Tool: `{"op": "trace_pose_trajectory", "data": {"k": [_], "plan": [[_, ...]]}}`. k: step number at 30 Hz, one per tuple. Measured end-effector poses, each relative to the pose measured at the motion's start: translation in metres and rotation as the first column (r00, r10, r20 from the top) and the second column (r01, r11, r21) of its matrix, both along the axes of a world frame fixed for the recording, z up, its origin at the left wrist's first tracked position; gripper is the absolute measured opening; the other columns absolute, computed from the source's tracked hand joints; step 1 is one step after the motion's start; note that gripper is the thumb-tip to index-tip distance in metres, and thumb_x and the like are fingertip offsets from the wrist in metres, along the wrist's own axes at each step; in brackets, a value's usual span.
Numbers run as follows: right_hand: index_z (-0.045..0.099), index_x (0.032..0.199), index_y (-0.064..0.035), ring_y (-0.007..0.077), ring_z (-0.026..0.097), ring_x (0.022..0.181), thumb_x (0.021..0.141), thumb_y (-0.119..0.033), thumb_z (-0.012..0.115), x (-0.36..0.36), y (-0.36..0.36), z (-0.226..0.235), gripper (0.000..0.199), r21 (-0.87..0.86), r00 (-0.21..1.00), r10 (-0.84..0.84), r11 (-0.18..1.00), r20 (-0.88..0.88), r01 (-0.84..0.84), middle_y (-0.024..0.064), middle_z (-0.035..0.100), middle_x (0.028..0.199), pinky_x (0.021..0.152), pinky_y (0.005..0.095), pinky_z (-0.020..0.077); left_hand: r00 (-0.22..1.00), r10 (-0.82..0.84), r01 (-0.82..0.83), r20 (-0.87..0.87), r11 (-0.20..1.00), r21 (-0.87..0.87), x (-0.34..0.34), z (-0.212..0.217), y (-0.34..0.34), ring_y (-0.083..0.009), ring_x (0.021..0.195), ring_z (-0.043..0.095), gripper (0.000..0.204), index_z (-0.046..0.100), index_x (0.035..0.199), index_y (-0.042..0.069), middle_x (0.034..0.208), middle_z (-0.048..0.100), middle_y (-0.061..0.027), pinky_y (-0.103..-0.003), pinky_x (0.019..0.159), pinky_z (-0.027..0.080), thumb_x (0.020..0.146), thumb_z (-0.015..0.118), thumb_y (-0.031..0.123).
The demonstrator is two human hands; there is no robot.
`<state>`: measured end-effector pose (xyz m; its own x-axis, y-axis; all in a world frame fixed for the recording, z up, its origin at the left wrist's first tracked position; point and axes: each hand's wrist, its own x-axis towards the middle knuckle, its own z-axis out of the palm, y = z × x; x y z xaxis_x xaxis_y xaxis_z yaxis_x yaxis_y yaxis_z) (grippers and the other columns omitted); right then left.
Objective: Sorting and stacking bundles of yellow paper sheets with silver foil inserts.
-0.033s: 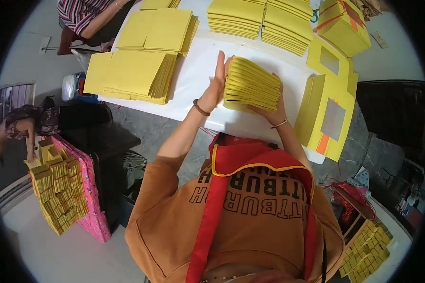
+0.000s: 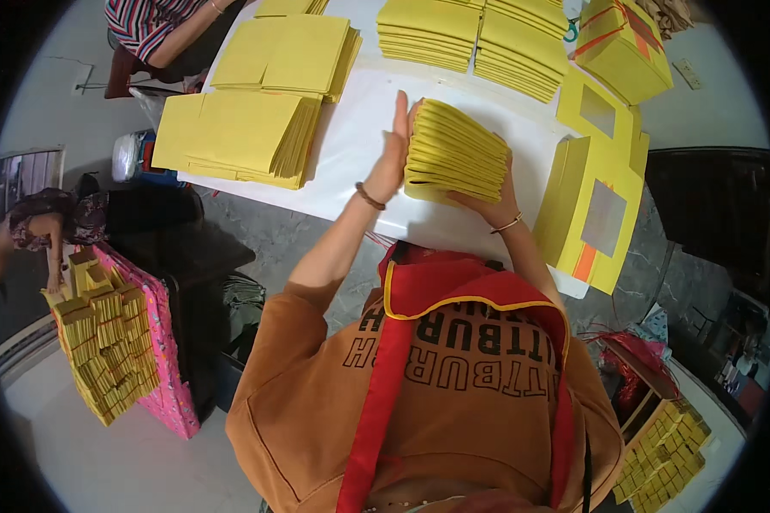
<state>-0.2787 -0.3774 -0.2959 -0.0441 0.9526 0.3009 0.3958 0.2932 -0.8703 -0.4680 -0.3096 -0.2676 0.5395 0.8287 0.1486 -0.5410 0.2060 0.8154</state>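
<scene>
A thick stack of folded yellow card sheets (image 2: 458, 150) stands between my hands over the white table, its folded edges turned toward me. My left hand (image 2: 392, 162) lies flat along the stack's left side, fingers stretched out and pointing away. On the opposite side my right hand (image 2: 498, 201) grips the stack, thumb along its near lower edge and the other fingers partly hidden behind it.
Yellow card piles (image 2: 231, 137) lie at the left of the white table (image 2: 359, 128), with more folded stacks (image 2: 522, 51) at the back. Flat windowed yellow boxes (image 2: 590, 222) line the right edge. Another person's arm (image 2: 184, 38) is at the far left; bundled yellow card (image 2: 107, 342) is piled beyond a pink cloth.
My left hand has shifted very slightly along the stack's side, and the stack's top edge sits a touch farther away. My right hand keeps its grip.
</scene>
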Motion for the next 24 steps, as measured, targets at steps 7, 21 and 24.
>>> {"op": "trace_pose_trajectory", "data": {"k": [7, 21, 24], "plan": [[0.020, 0.133, -0.0015, 0.0234, 0.042, 0.117, 0.050, -0.026, 0.089, 0.008, 0.000, 0.000, 0.111, -0.010, 0.960, 0.017, 1.000, 0.279, -0.015, 0.0133, 0.042, 0.124, 0.099, 0.0354, 0.0361, 0.977, 0.138, -0.125, -0.163, 0.988, 0.087, 0.011, 0.007, 0.006, -0.0242, 0.138, 0.005, 0.089, -0.006, 0.143, 0.009, 0.150, 0.002, -0.0141, -0.035, 0.111, 0.008, 0.083, 0.011, 0.071], [0.031, 0.122, 0.0001, 0.0257, 0.053, 0.105, 0.057, -0.024, 0.086, 0.008, 0.006, -0.001, 0.088, -0.034, 0.985, -0.049, 0.998, 0.168, 0.056, 0.0149, 0.051, 0.115, 0.089, 0.0343, 0.0442, 0.595, 0.348, 0.580, -0.724, 0.437, 0.687, 0.007, 0.111, 0.031, -0.0383, 0.117, 0.041, 0.116, 0.020, 0.141, 0.007, 0.130, 0.039, -0.0244, -0.044, 0.099, 0.031, 0.049, 0.083, 0.039], [0.030, 0.124, -0.0007, 0.0265, 0.054, 0.105, 0.058, -0.024, 0.085, 0.002, 0.005, 0.006, 0.089, -0.047, 0.995, -0.092, 0.994, 0.039, 0.094, 0.0154, 0.052, 0.115, 0.089, 0.0350, 0.0446, 0.435, 0.607, 0.727, -0.665, 0.198, 0.657, 0.016, 0.105, 0.011, -0.0362, 0.120, 0.039, 0.113, 0.022, 0.141, 0.013, 0.133, 0.036, -0.0219, -0.048, 0.099, 0.030, 0.050, 0.082, 0.039]]}}
